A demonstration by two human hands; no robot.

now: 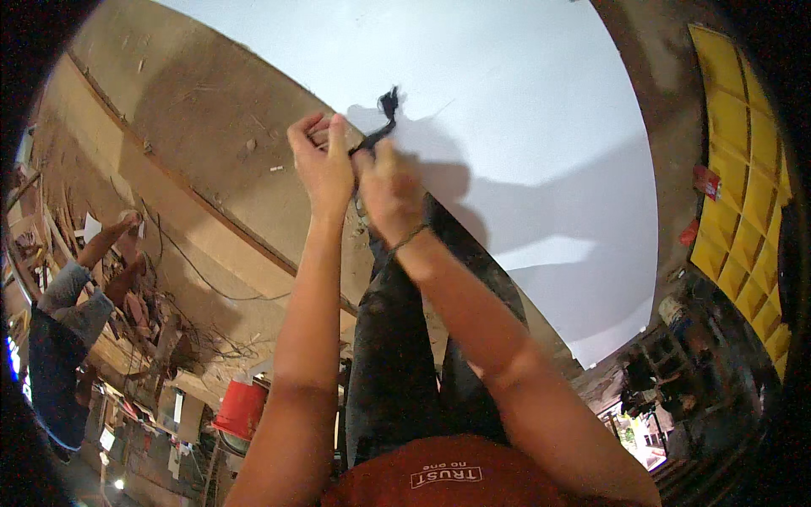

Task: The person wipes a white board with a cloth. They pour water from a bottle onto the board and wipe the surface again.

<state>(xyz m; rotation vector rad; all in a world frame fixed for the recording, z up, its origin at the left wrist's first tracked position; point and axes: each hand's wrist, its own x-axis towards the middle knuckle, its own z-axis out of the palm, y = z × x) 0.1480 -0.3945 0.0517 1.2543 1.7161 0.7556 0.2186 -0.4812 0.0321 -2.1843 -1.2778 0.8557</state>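
A thin black fibrous strip [384, 131], perhaps cord or twisted cloth, runs between my hands and ends in a frayed tuft. My left hand [325, 161] has its fingers bent at the strip's lower end. Close beside it, my right hand [396, 190] is curled around the strip and blurred by motion. A dark braided band circles my right wrist. Under the tuft lies a large white sheet or panel [538, 95], which takes the shadow of my arms. Fingers hide where the strip is gripped.
A person [63, 329] sits or crouches at the left among wood scraps [136, 298]. A dark cable [209, 285] crosses the dusty floor [209, 114]. Left of my legs is a red bucket [241, 405]. Yellow panels [738, 158] and dark crates [665, 361] stand at right.
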